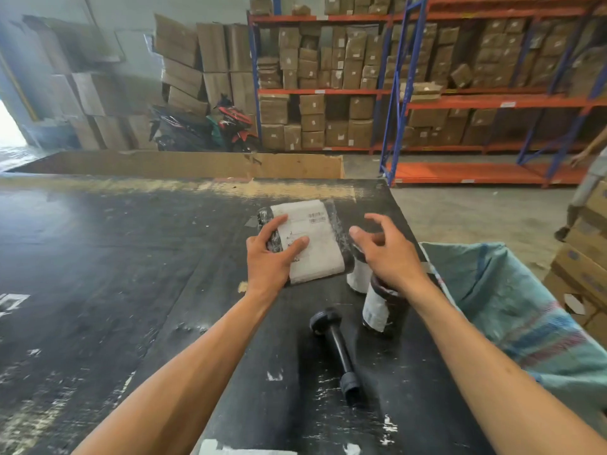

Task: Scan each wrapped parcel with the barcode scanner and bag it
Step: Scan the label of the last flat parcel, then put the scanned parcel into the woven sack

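Now the left hand [272, 257] grips a wrapped parcel [308, 241] above the desk [131, 257]; right hand [387, 254] fingers [356, 231] spread wide just beside it, barcode scanner [338, 349] lying nearer the body.

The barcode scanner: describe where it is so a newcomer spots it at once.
On the black table, look at the near right part, between the person's forearms. The barcode scanner lies flat there, left of a wrapped parcel; unlike the labelled parcels, it is a plain black handle-shaped tool.
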Motion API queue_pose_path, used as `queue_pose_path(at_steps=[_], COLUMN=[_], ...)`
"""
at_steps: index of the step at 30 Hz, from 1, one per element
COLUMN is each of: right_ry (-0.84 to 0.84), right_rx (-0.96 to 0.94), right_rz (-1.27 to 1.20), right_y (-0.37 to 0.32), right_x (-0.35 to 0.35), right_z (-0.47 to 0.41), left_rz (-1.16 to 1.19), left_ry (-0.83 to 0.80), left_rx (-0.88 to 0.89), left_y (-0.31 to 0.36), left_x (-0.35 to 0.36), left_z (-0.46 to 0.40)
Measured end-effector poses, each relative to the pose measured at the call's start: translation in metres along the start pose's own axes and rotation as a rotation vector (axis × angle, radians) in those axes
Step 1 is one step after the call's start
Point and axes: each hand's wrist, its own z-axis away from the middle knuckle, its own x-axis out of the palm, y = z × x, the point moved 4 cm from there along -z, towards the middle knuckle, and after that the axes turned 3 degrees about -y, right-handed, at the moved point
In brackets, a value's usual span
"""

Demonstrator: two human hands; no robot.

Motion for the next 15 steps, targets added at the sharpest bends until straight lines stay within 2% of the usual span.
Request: queue_pose_path(at_steps=[8, 15], right_ry=[-0.02, 0.045], right_rx=[-0.111, -0.044], right_rz=[-0.217, -0.203], right_y=[0.034, 0.124], right_x=[-0.096, -0.193], right_z=[-0.016, -0.022], left_rz=[0.151, 0.28], left_ry=[-0.208, -0.366], left_rx=[0.04, -0.089], left_y=[0.047, 0.045], left_x=[0.127, 0.27], left_z=[0.017, 0.058])
